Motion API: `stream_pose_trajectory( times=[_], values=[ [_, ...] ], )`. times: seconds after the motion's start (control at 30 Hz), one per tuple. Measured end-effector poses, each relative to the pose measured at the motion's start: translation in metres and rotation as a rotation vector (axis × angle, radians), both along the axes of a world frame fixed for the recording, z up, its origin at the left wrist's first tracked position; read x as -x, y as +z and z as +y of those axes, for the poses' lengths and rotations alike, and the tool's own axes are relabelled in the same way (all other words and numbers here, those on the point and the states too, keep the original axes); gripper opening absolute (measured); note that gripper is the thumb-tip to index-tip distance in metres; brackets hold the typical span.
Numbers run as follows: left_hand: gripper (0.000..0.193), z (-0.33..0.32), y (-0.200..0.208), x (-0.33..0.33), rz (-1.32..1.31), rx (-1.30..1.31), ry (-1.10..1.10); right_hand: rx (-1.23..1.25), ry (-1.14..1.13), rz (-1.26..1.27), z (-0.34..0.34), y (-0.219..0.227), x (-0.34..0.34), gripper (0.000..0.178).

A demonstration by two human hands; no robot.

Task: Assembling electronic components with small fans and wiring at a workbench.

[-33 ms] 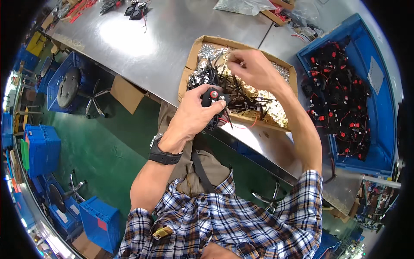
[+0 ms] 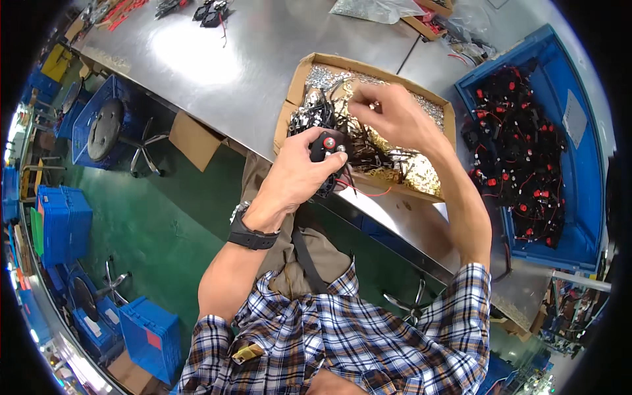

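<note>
My left hand (image 2: 297,170) is closed round a small black housing (image 2: 322,143) with a red-ringed metal terminal on its face, held above the near left edge of a cardboard tray (image 2: 285,125). The thumb presses beside a second metal stud, and a red wire (image 2: 368,193) trails from below the hand. Over the middle of the tray, my right hand (image 2: 398,117) has its thumb and fingers curled in a pinch. A small glint shows between them, too small to name. Below lie black leads (image 2: 359,141), gold metal pieces (image 2: 424,172) and silver washer-like pieces (image 2: 321,76).
A blue bin (image 2: 579,197) of black parts with red pieces stands right of the tray. On the steel table (image 2: 257,72) lie black parts (image 2: 212,12) and a plastic bag (image 2: 375,9) at the back. Stools (image 2: 105,125) and blue crates (image 2: 151,339) stand on the floor at left.
My right hand has moved slightly right and toward me over the tray, still pinched. My left hand keeps its hold on the black housing, almost unmoved.
</note>
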State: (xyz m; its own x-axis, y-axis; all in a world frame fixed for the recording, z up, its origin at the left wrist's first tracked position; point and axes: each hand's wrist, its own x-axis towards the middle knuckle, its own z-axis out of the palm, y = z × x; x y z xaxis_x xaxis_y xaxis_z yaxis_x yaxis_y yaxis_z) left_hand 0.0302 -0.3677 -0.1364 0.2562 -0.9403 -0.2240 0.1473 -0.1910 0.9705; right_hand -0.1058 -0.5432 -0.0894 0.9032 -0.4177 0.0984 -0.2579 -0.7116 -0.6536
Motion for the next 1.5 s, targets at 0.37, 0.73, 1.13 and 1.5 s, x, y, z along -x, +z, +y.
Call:
stream_pose_trajectory(
  times=[0.37, 0.73, 1.13, 1.5],
  values=[
    [0.031, -0.002, -0.002, 0.000, -0.005, 0.024, -0.007, -0.121, -0.037, 0.115, 0.051, 0.013, 0.018, 0.020],
    [0.030, -0.003, -0.005, 0.002, -0.047, 0.051, 0.001, 0.424, 0.076, 0.017, 0.068, -0.005, 0.029, 0.021],
    [0.036, 0.002, 0.004, -0.003, -0.051, 0.023, -0.064, 0.765, 0.207, 0.143, 0.067, -0.006, 0.025, 0.022],
    [0.041, 0.002, 0.002, -0.002, -0.065, 0.078, -0.066, 0.500, 0.112, -0.084, 0.067, -0.005, 0.030, 0.024]
  ],
)
